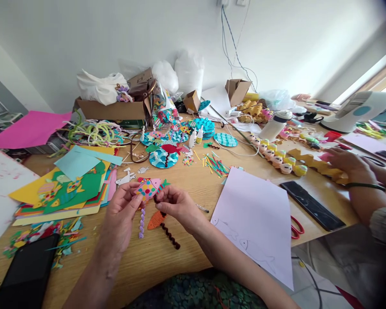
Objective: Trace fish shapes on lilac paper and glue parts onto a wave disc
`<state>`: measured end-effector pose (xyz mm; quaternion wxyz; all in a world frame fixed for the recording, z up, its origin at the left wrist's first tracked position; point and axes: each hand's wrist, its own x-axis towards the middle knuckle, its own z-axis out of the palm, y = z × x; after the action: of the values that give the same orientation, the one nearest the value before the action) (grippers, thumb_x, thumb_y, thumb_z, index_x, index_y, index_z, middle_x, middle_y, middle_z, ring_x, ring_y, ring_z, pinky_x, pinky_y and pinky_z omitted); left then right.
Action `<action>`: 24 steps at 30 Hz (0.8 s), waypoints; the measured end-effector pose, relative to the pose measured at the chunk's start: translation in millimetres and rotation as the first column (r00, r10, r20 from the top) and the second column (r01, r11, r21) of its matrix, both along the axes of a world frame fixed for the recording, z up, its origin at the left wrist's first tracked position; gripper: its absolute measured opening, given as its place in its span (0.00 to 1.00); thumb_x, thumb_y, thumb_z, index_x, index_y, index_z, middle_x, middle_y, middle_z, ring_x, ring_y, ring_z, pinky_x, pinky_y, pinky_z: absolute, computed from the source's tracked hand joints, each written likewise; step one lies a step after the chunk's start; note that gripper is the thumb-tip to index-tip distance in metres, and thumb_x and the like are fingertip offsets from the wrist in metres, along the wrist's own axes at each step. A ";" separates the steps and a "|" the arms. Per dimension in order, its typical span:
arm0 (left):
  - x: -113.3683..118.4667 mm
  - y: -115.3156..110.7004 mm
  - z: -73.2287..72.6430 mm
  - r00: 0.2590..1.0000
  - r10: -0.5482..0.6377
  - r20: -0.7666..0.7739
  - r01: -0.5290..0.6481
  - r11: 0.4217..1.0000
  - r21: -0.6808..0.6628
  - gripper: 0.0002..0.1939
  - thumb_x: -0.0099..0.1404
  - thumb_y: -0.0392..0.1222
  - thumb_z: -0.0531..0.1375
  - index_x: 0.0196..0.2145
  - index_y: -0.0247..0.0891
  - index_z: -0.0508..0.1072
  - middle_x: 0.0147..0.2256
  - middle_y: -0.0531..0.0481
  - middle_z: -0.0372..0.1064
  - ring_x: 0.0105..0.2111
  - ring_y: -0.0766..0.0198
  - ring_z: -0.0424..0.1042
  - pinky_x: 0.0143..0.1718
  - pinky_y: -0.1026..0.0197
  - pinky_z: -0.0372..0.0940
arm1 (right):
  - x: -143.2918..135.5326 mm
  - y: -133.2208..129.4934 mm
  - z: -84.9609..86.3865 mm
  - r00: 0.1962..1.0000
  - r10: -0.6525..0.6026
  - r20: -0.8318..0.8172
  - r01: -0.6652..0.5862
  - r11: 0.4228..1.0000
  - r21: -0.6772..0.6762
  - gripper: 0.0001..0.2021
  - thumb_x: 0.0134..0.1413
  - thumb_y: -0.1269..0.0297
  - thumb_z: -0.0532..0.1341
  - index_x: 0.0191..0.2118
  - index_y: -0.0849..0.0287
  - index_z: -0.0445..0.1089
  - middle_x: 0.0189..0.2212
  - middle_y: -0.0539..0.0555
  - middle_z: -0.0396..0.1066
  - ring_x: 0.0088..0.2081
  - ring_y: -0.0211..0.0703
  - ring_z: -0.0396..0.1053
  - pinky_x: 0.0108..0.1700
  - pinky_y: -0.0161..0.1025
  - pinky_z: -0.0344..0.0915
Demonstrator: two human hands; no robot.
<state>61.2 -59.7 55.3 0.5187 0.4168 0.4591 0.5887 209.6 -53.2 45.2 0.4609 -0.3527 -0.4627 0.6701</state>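
Black phone [27,274]: lower left corner of the frame, flat on the wooden table [180,180], with coloured paper scraps [41,234] just above it.
Coloured paper stack [67,186]: left of centre, sheets fanned out, cut-out fish lying on the green one.
Pink sheet [28,128]: upper left, at the table's far edge.
Cardboard box [112,109]: upper left of centre, white bags piled on top.
Left hand [122,214]: lower centre, fingers closed in a pinch on the left end of the spotted paper fish [148,189].
Spotted paper fish: centre of the frame, held just above the table between both hands, pink with coloured dots.
Purple pipe cleaner [142,223]: hangs twisted below the fish, beside the left palm.
Orange paper fish [156,219]: on the table under the hands, touching a dark red pipe cleaner [170,236].
Right hand [176,206]: just right of the fish, fingertips pinched on its right edge.
Blue wave discs [163,158]: above centre, glue bottles [196,137] near them.
White sheet [254,214]: right of centre, faint fish outlines drawn on it.
Red scissors [296,227]: at the sheet's right edge.
Another person's hand [347,165]: far right, resting on yellow paper shapes [318,165]; bracelet at the wrist.
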 end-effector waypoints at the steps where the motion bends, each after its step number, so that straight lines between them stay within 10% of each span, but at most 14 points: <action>1: 0.0 0.1 0.3 1.000 -0.003 0.008 0.003 1.000 -0.008 0.15 0.51 0.43 0.66 0.38 0.42 0.71 0.29 0.57 0.65 0.28 0.72 0.65 0.30 0.70 0.61 | 0.2 -0.7 1.3 1.000 0.003 -0.022 -0.004 1.000 -0.025 0.11 0.36 0.65 0.65 0.28 0.60 0.64 0.23 0.44 0.62 0.24 0.29 0.57 0.27 0.30 0.53; 15: 14.1 -8.3 -16.2 0.991 -0.063 0.119 0.088 0.971 -0.221 0.19 0.41 0.46 0.71 0.31 0.37 0.75 0.28 0.53 0.71 0.30 0.67 0.68 0.30 0.68 0.64 | -8.8 -2.4 -5.2 0.994 -0.047 -0.097 0.037 0.994 -0.107 0.19 0.29 0.60 0.71 0.24 0.60 0.61 0.20 0.43 0.63 0.24 0.30 0.61 0.29 0.31 0.56; 24: 6.1 -8.6 -24.3 0.991 0.015 0.131 0.034 0.932 -0.361 0.19 0.35 0.45 0.72 0.27 0.39 0.76 0.26 0.55 0.73 0.27 0.67 0.70 0.28 0.70 0.67 | 6.3 -14.3 -9.7 0.965 -0.032 0.262 0.032 0.999 0.006 0.14 0.38 0.58 0.67 0.30 0.59 0.65 0.20 0.44 0.62 0.22 0.30 0.57 0.25 0.30 0.54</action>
<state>67.3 -68.4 31.1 0.6187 0.2763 0.5224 0.5177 215.9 -67.5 35.5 0.4068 -0.4453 -0.5143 0.6097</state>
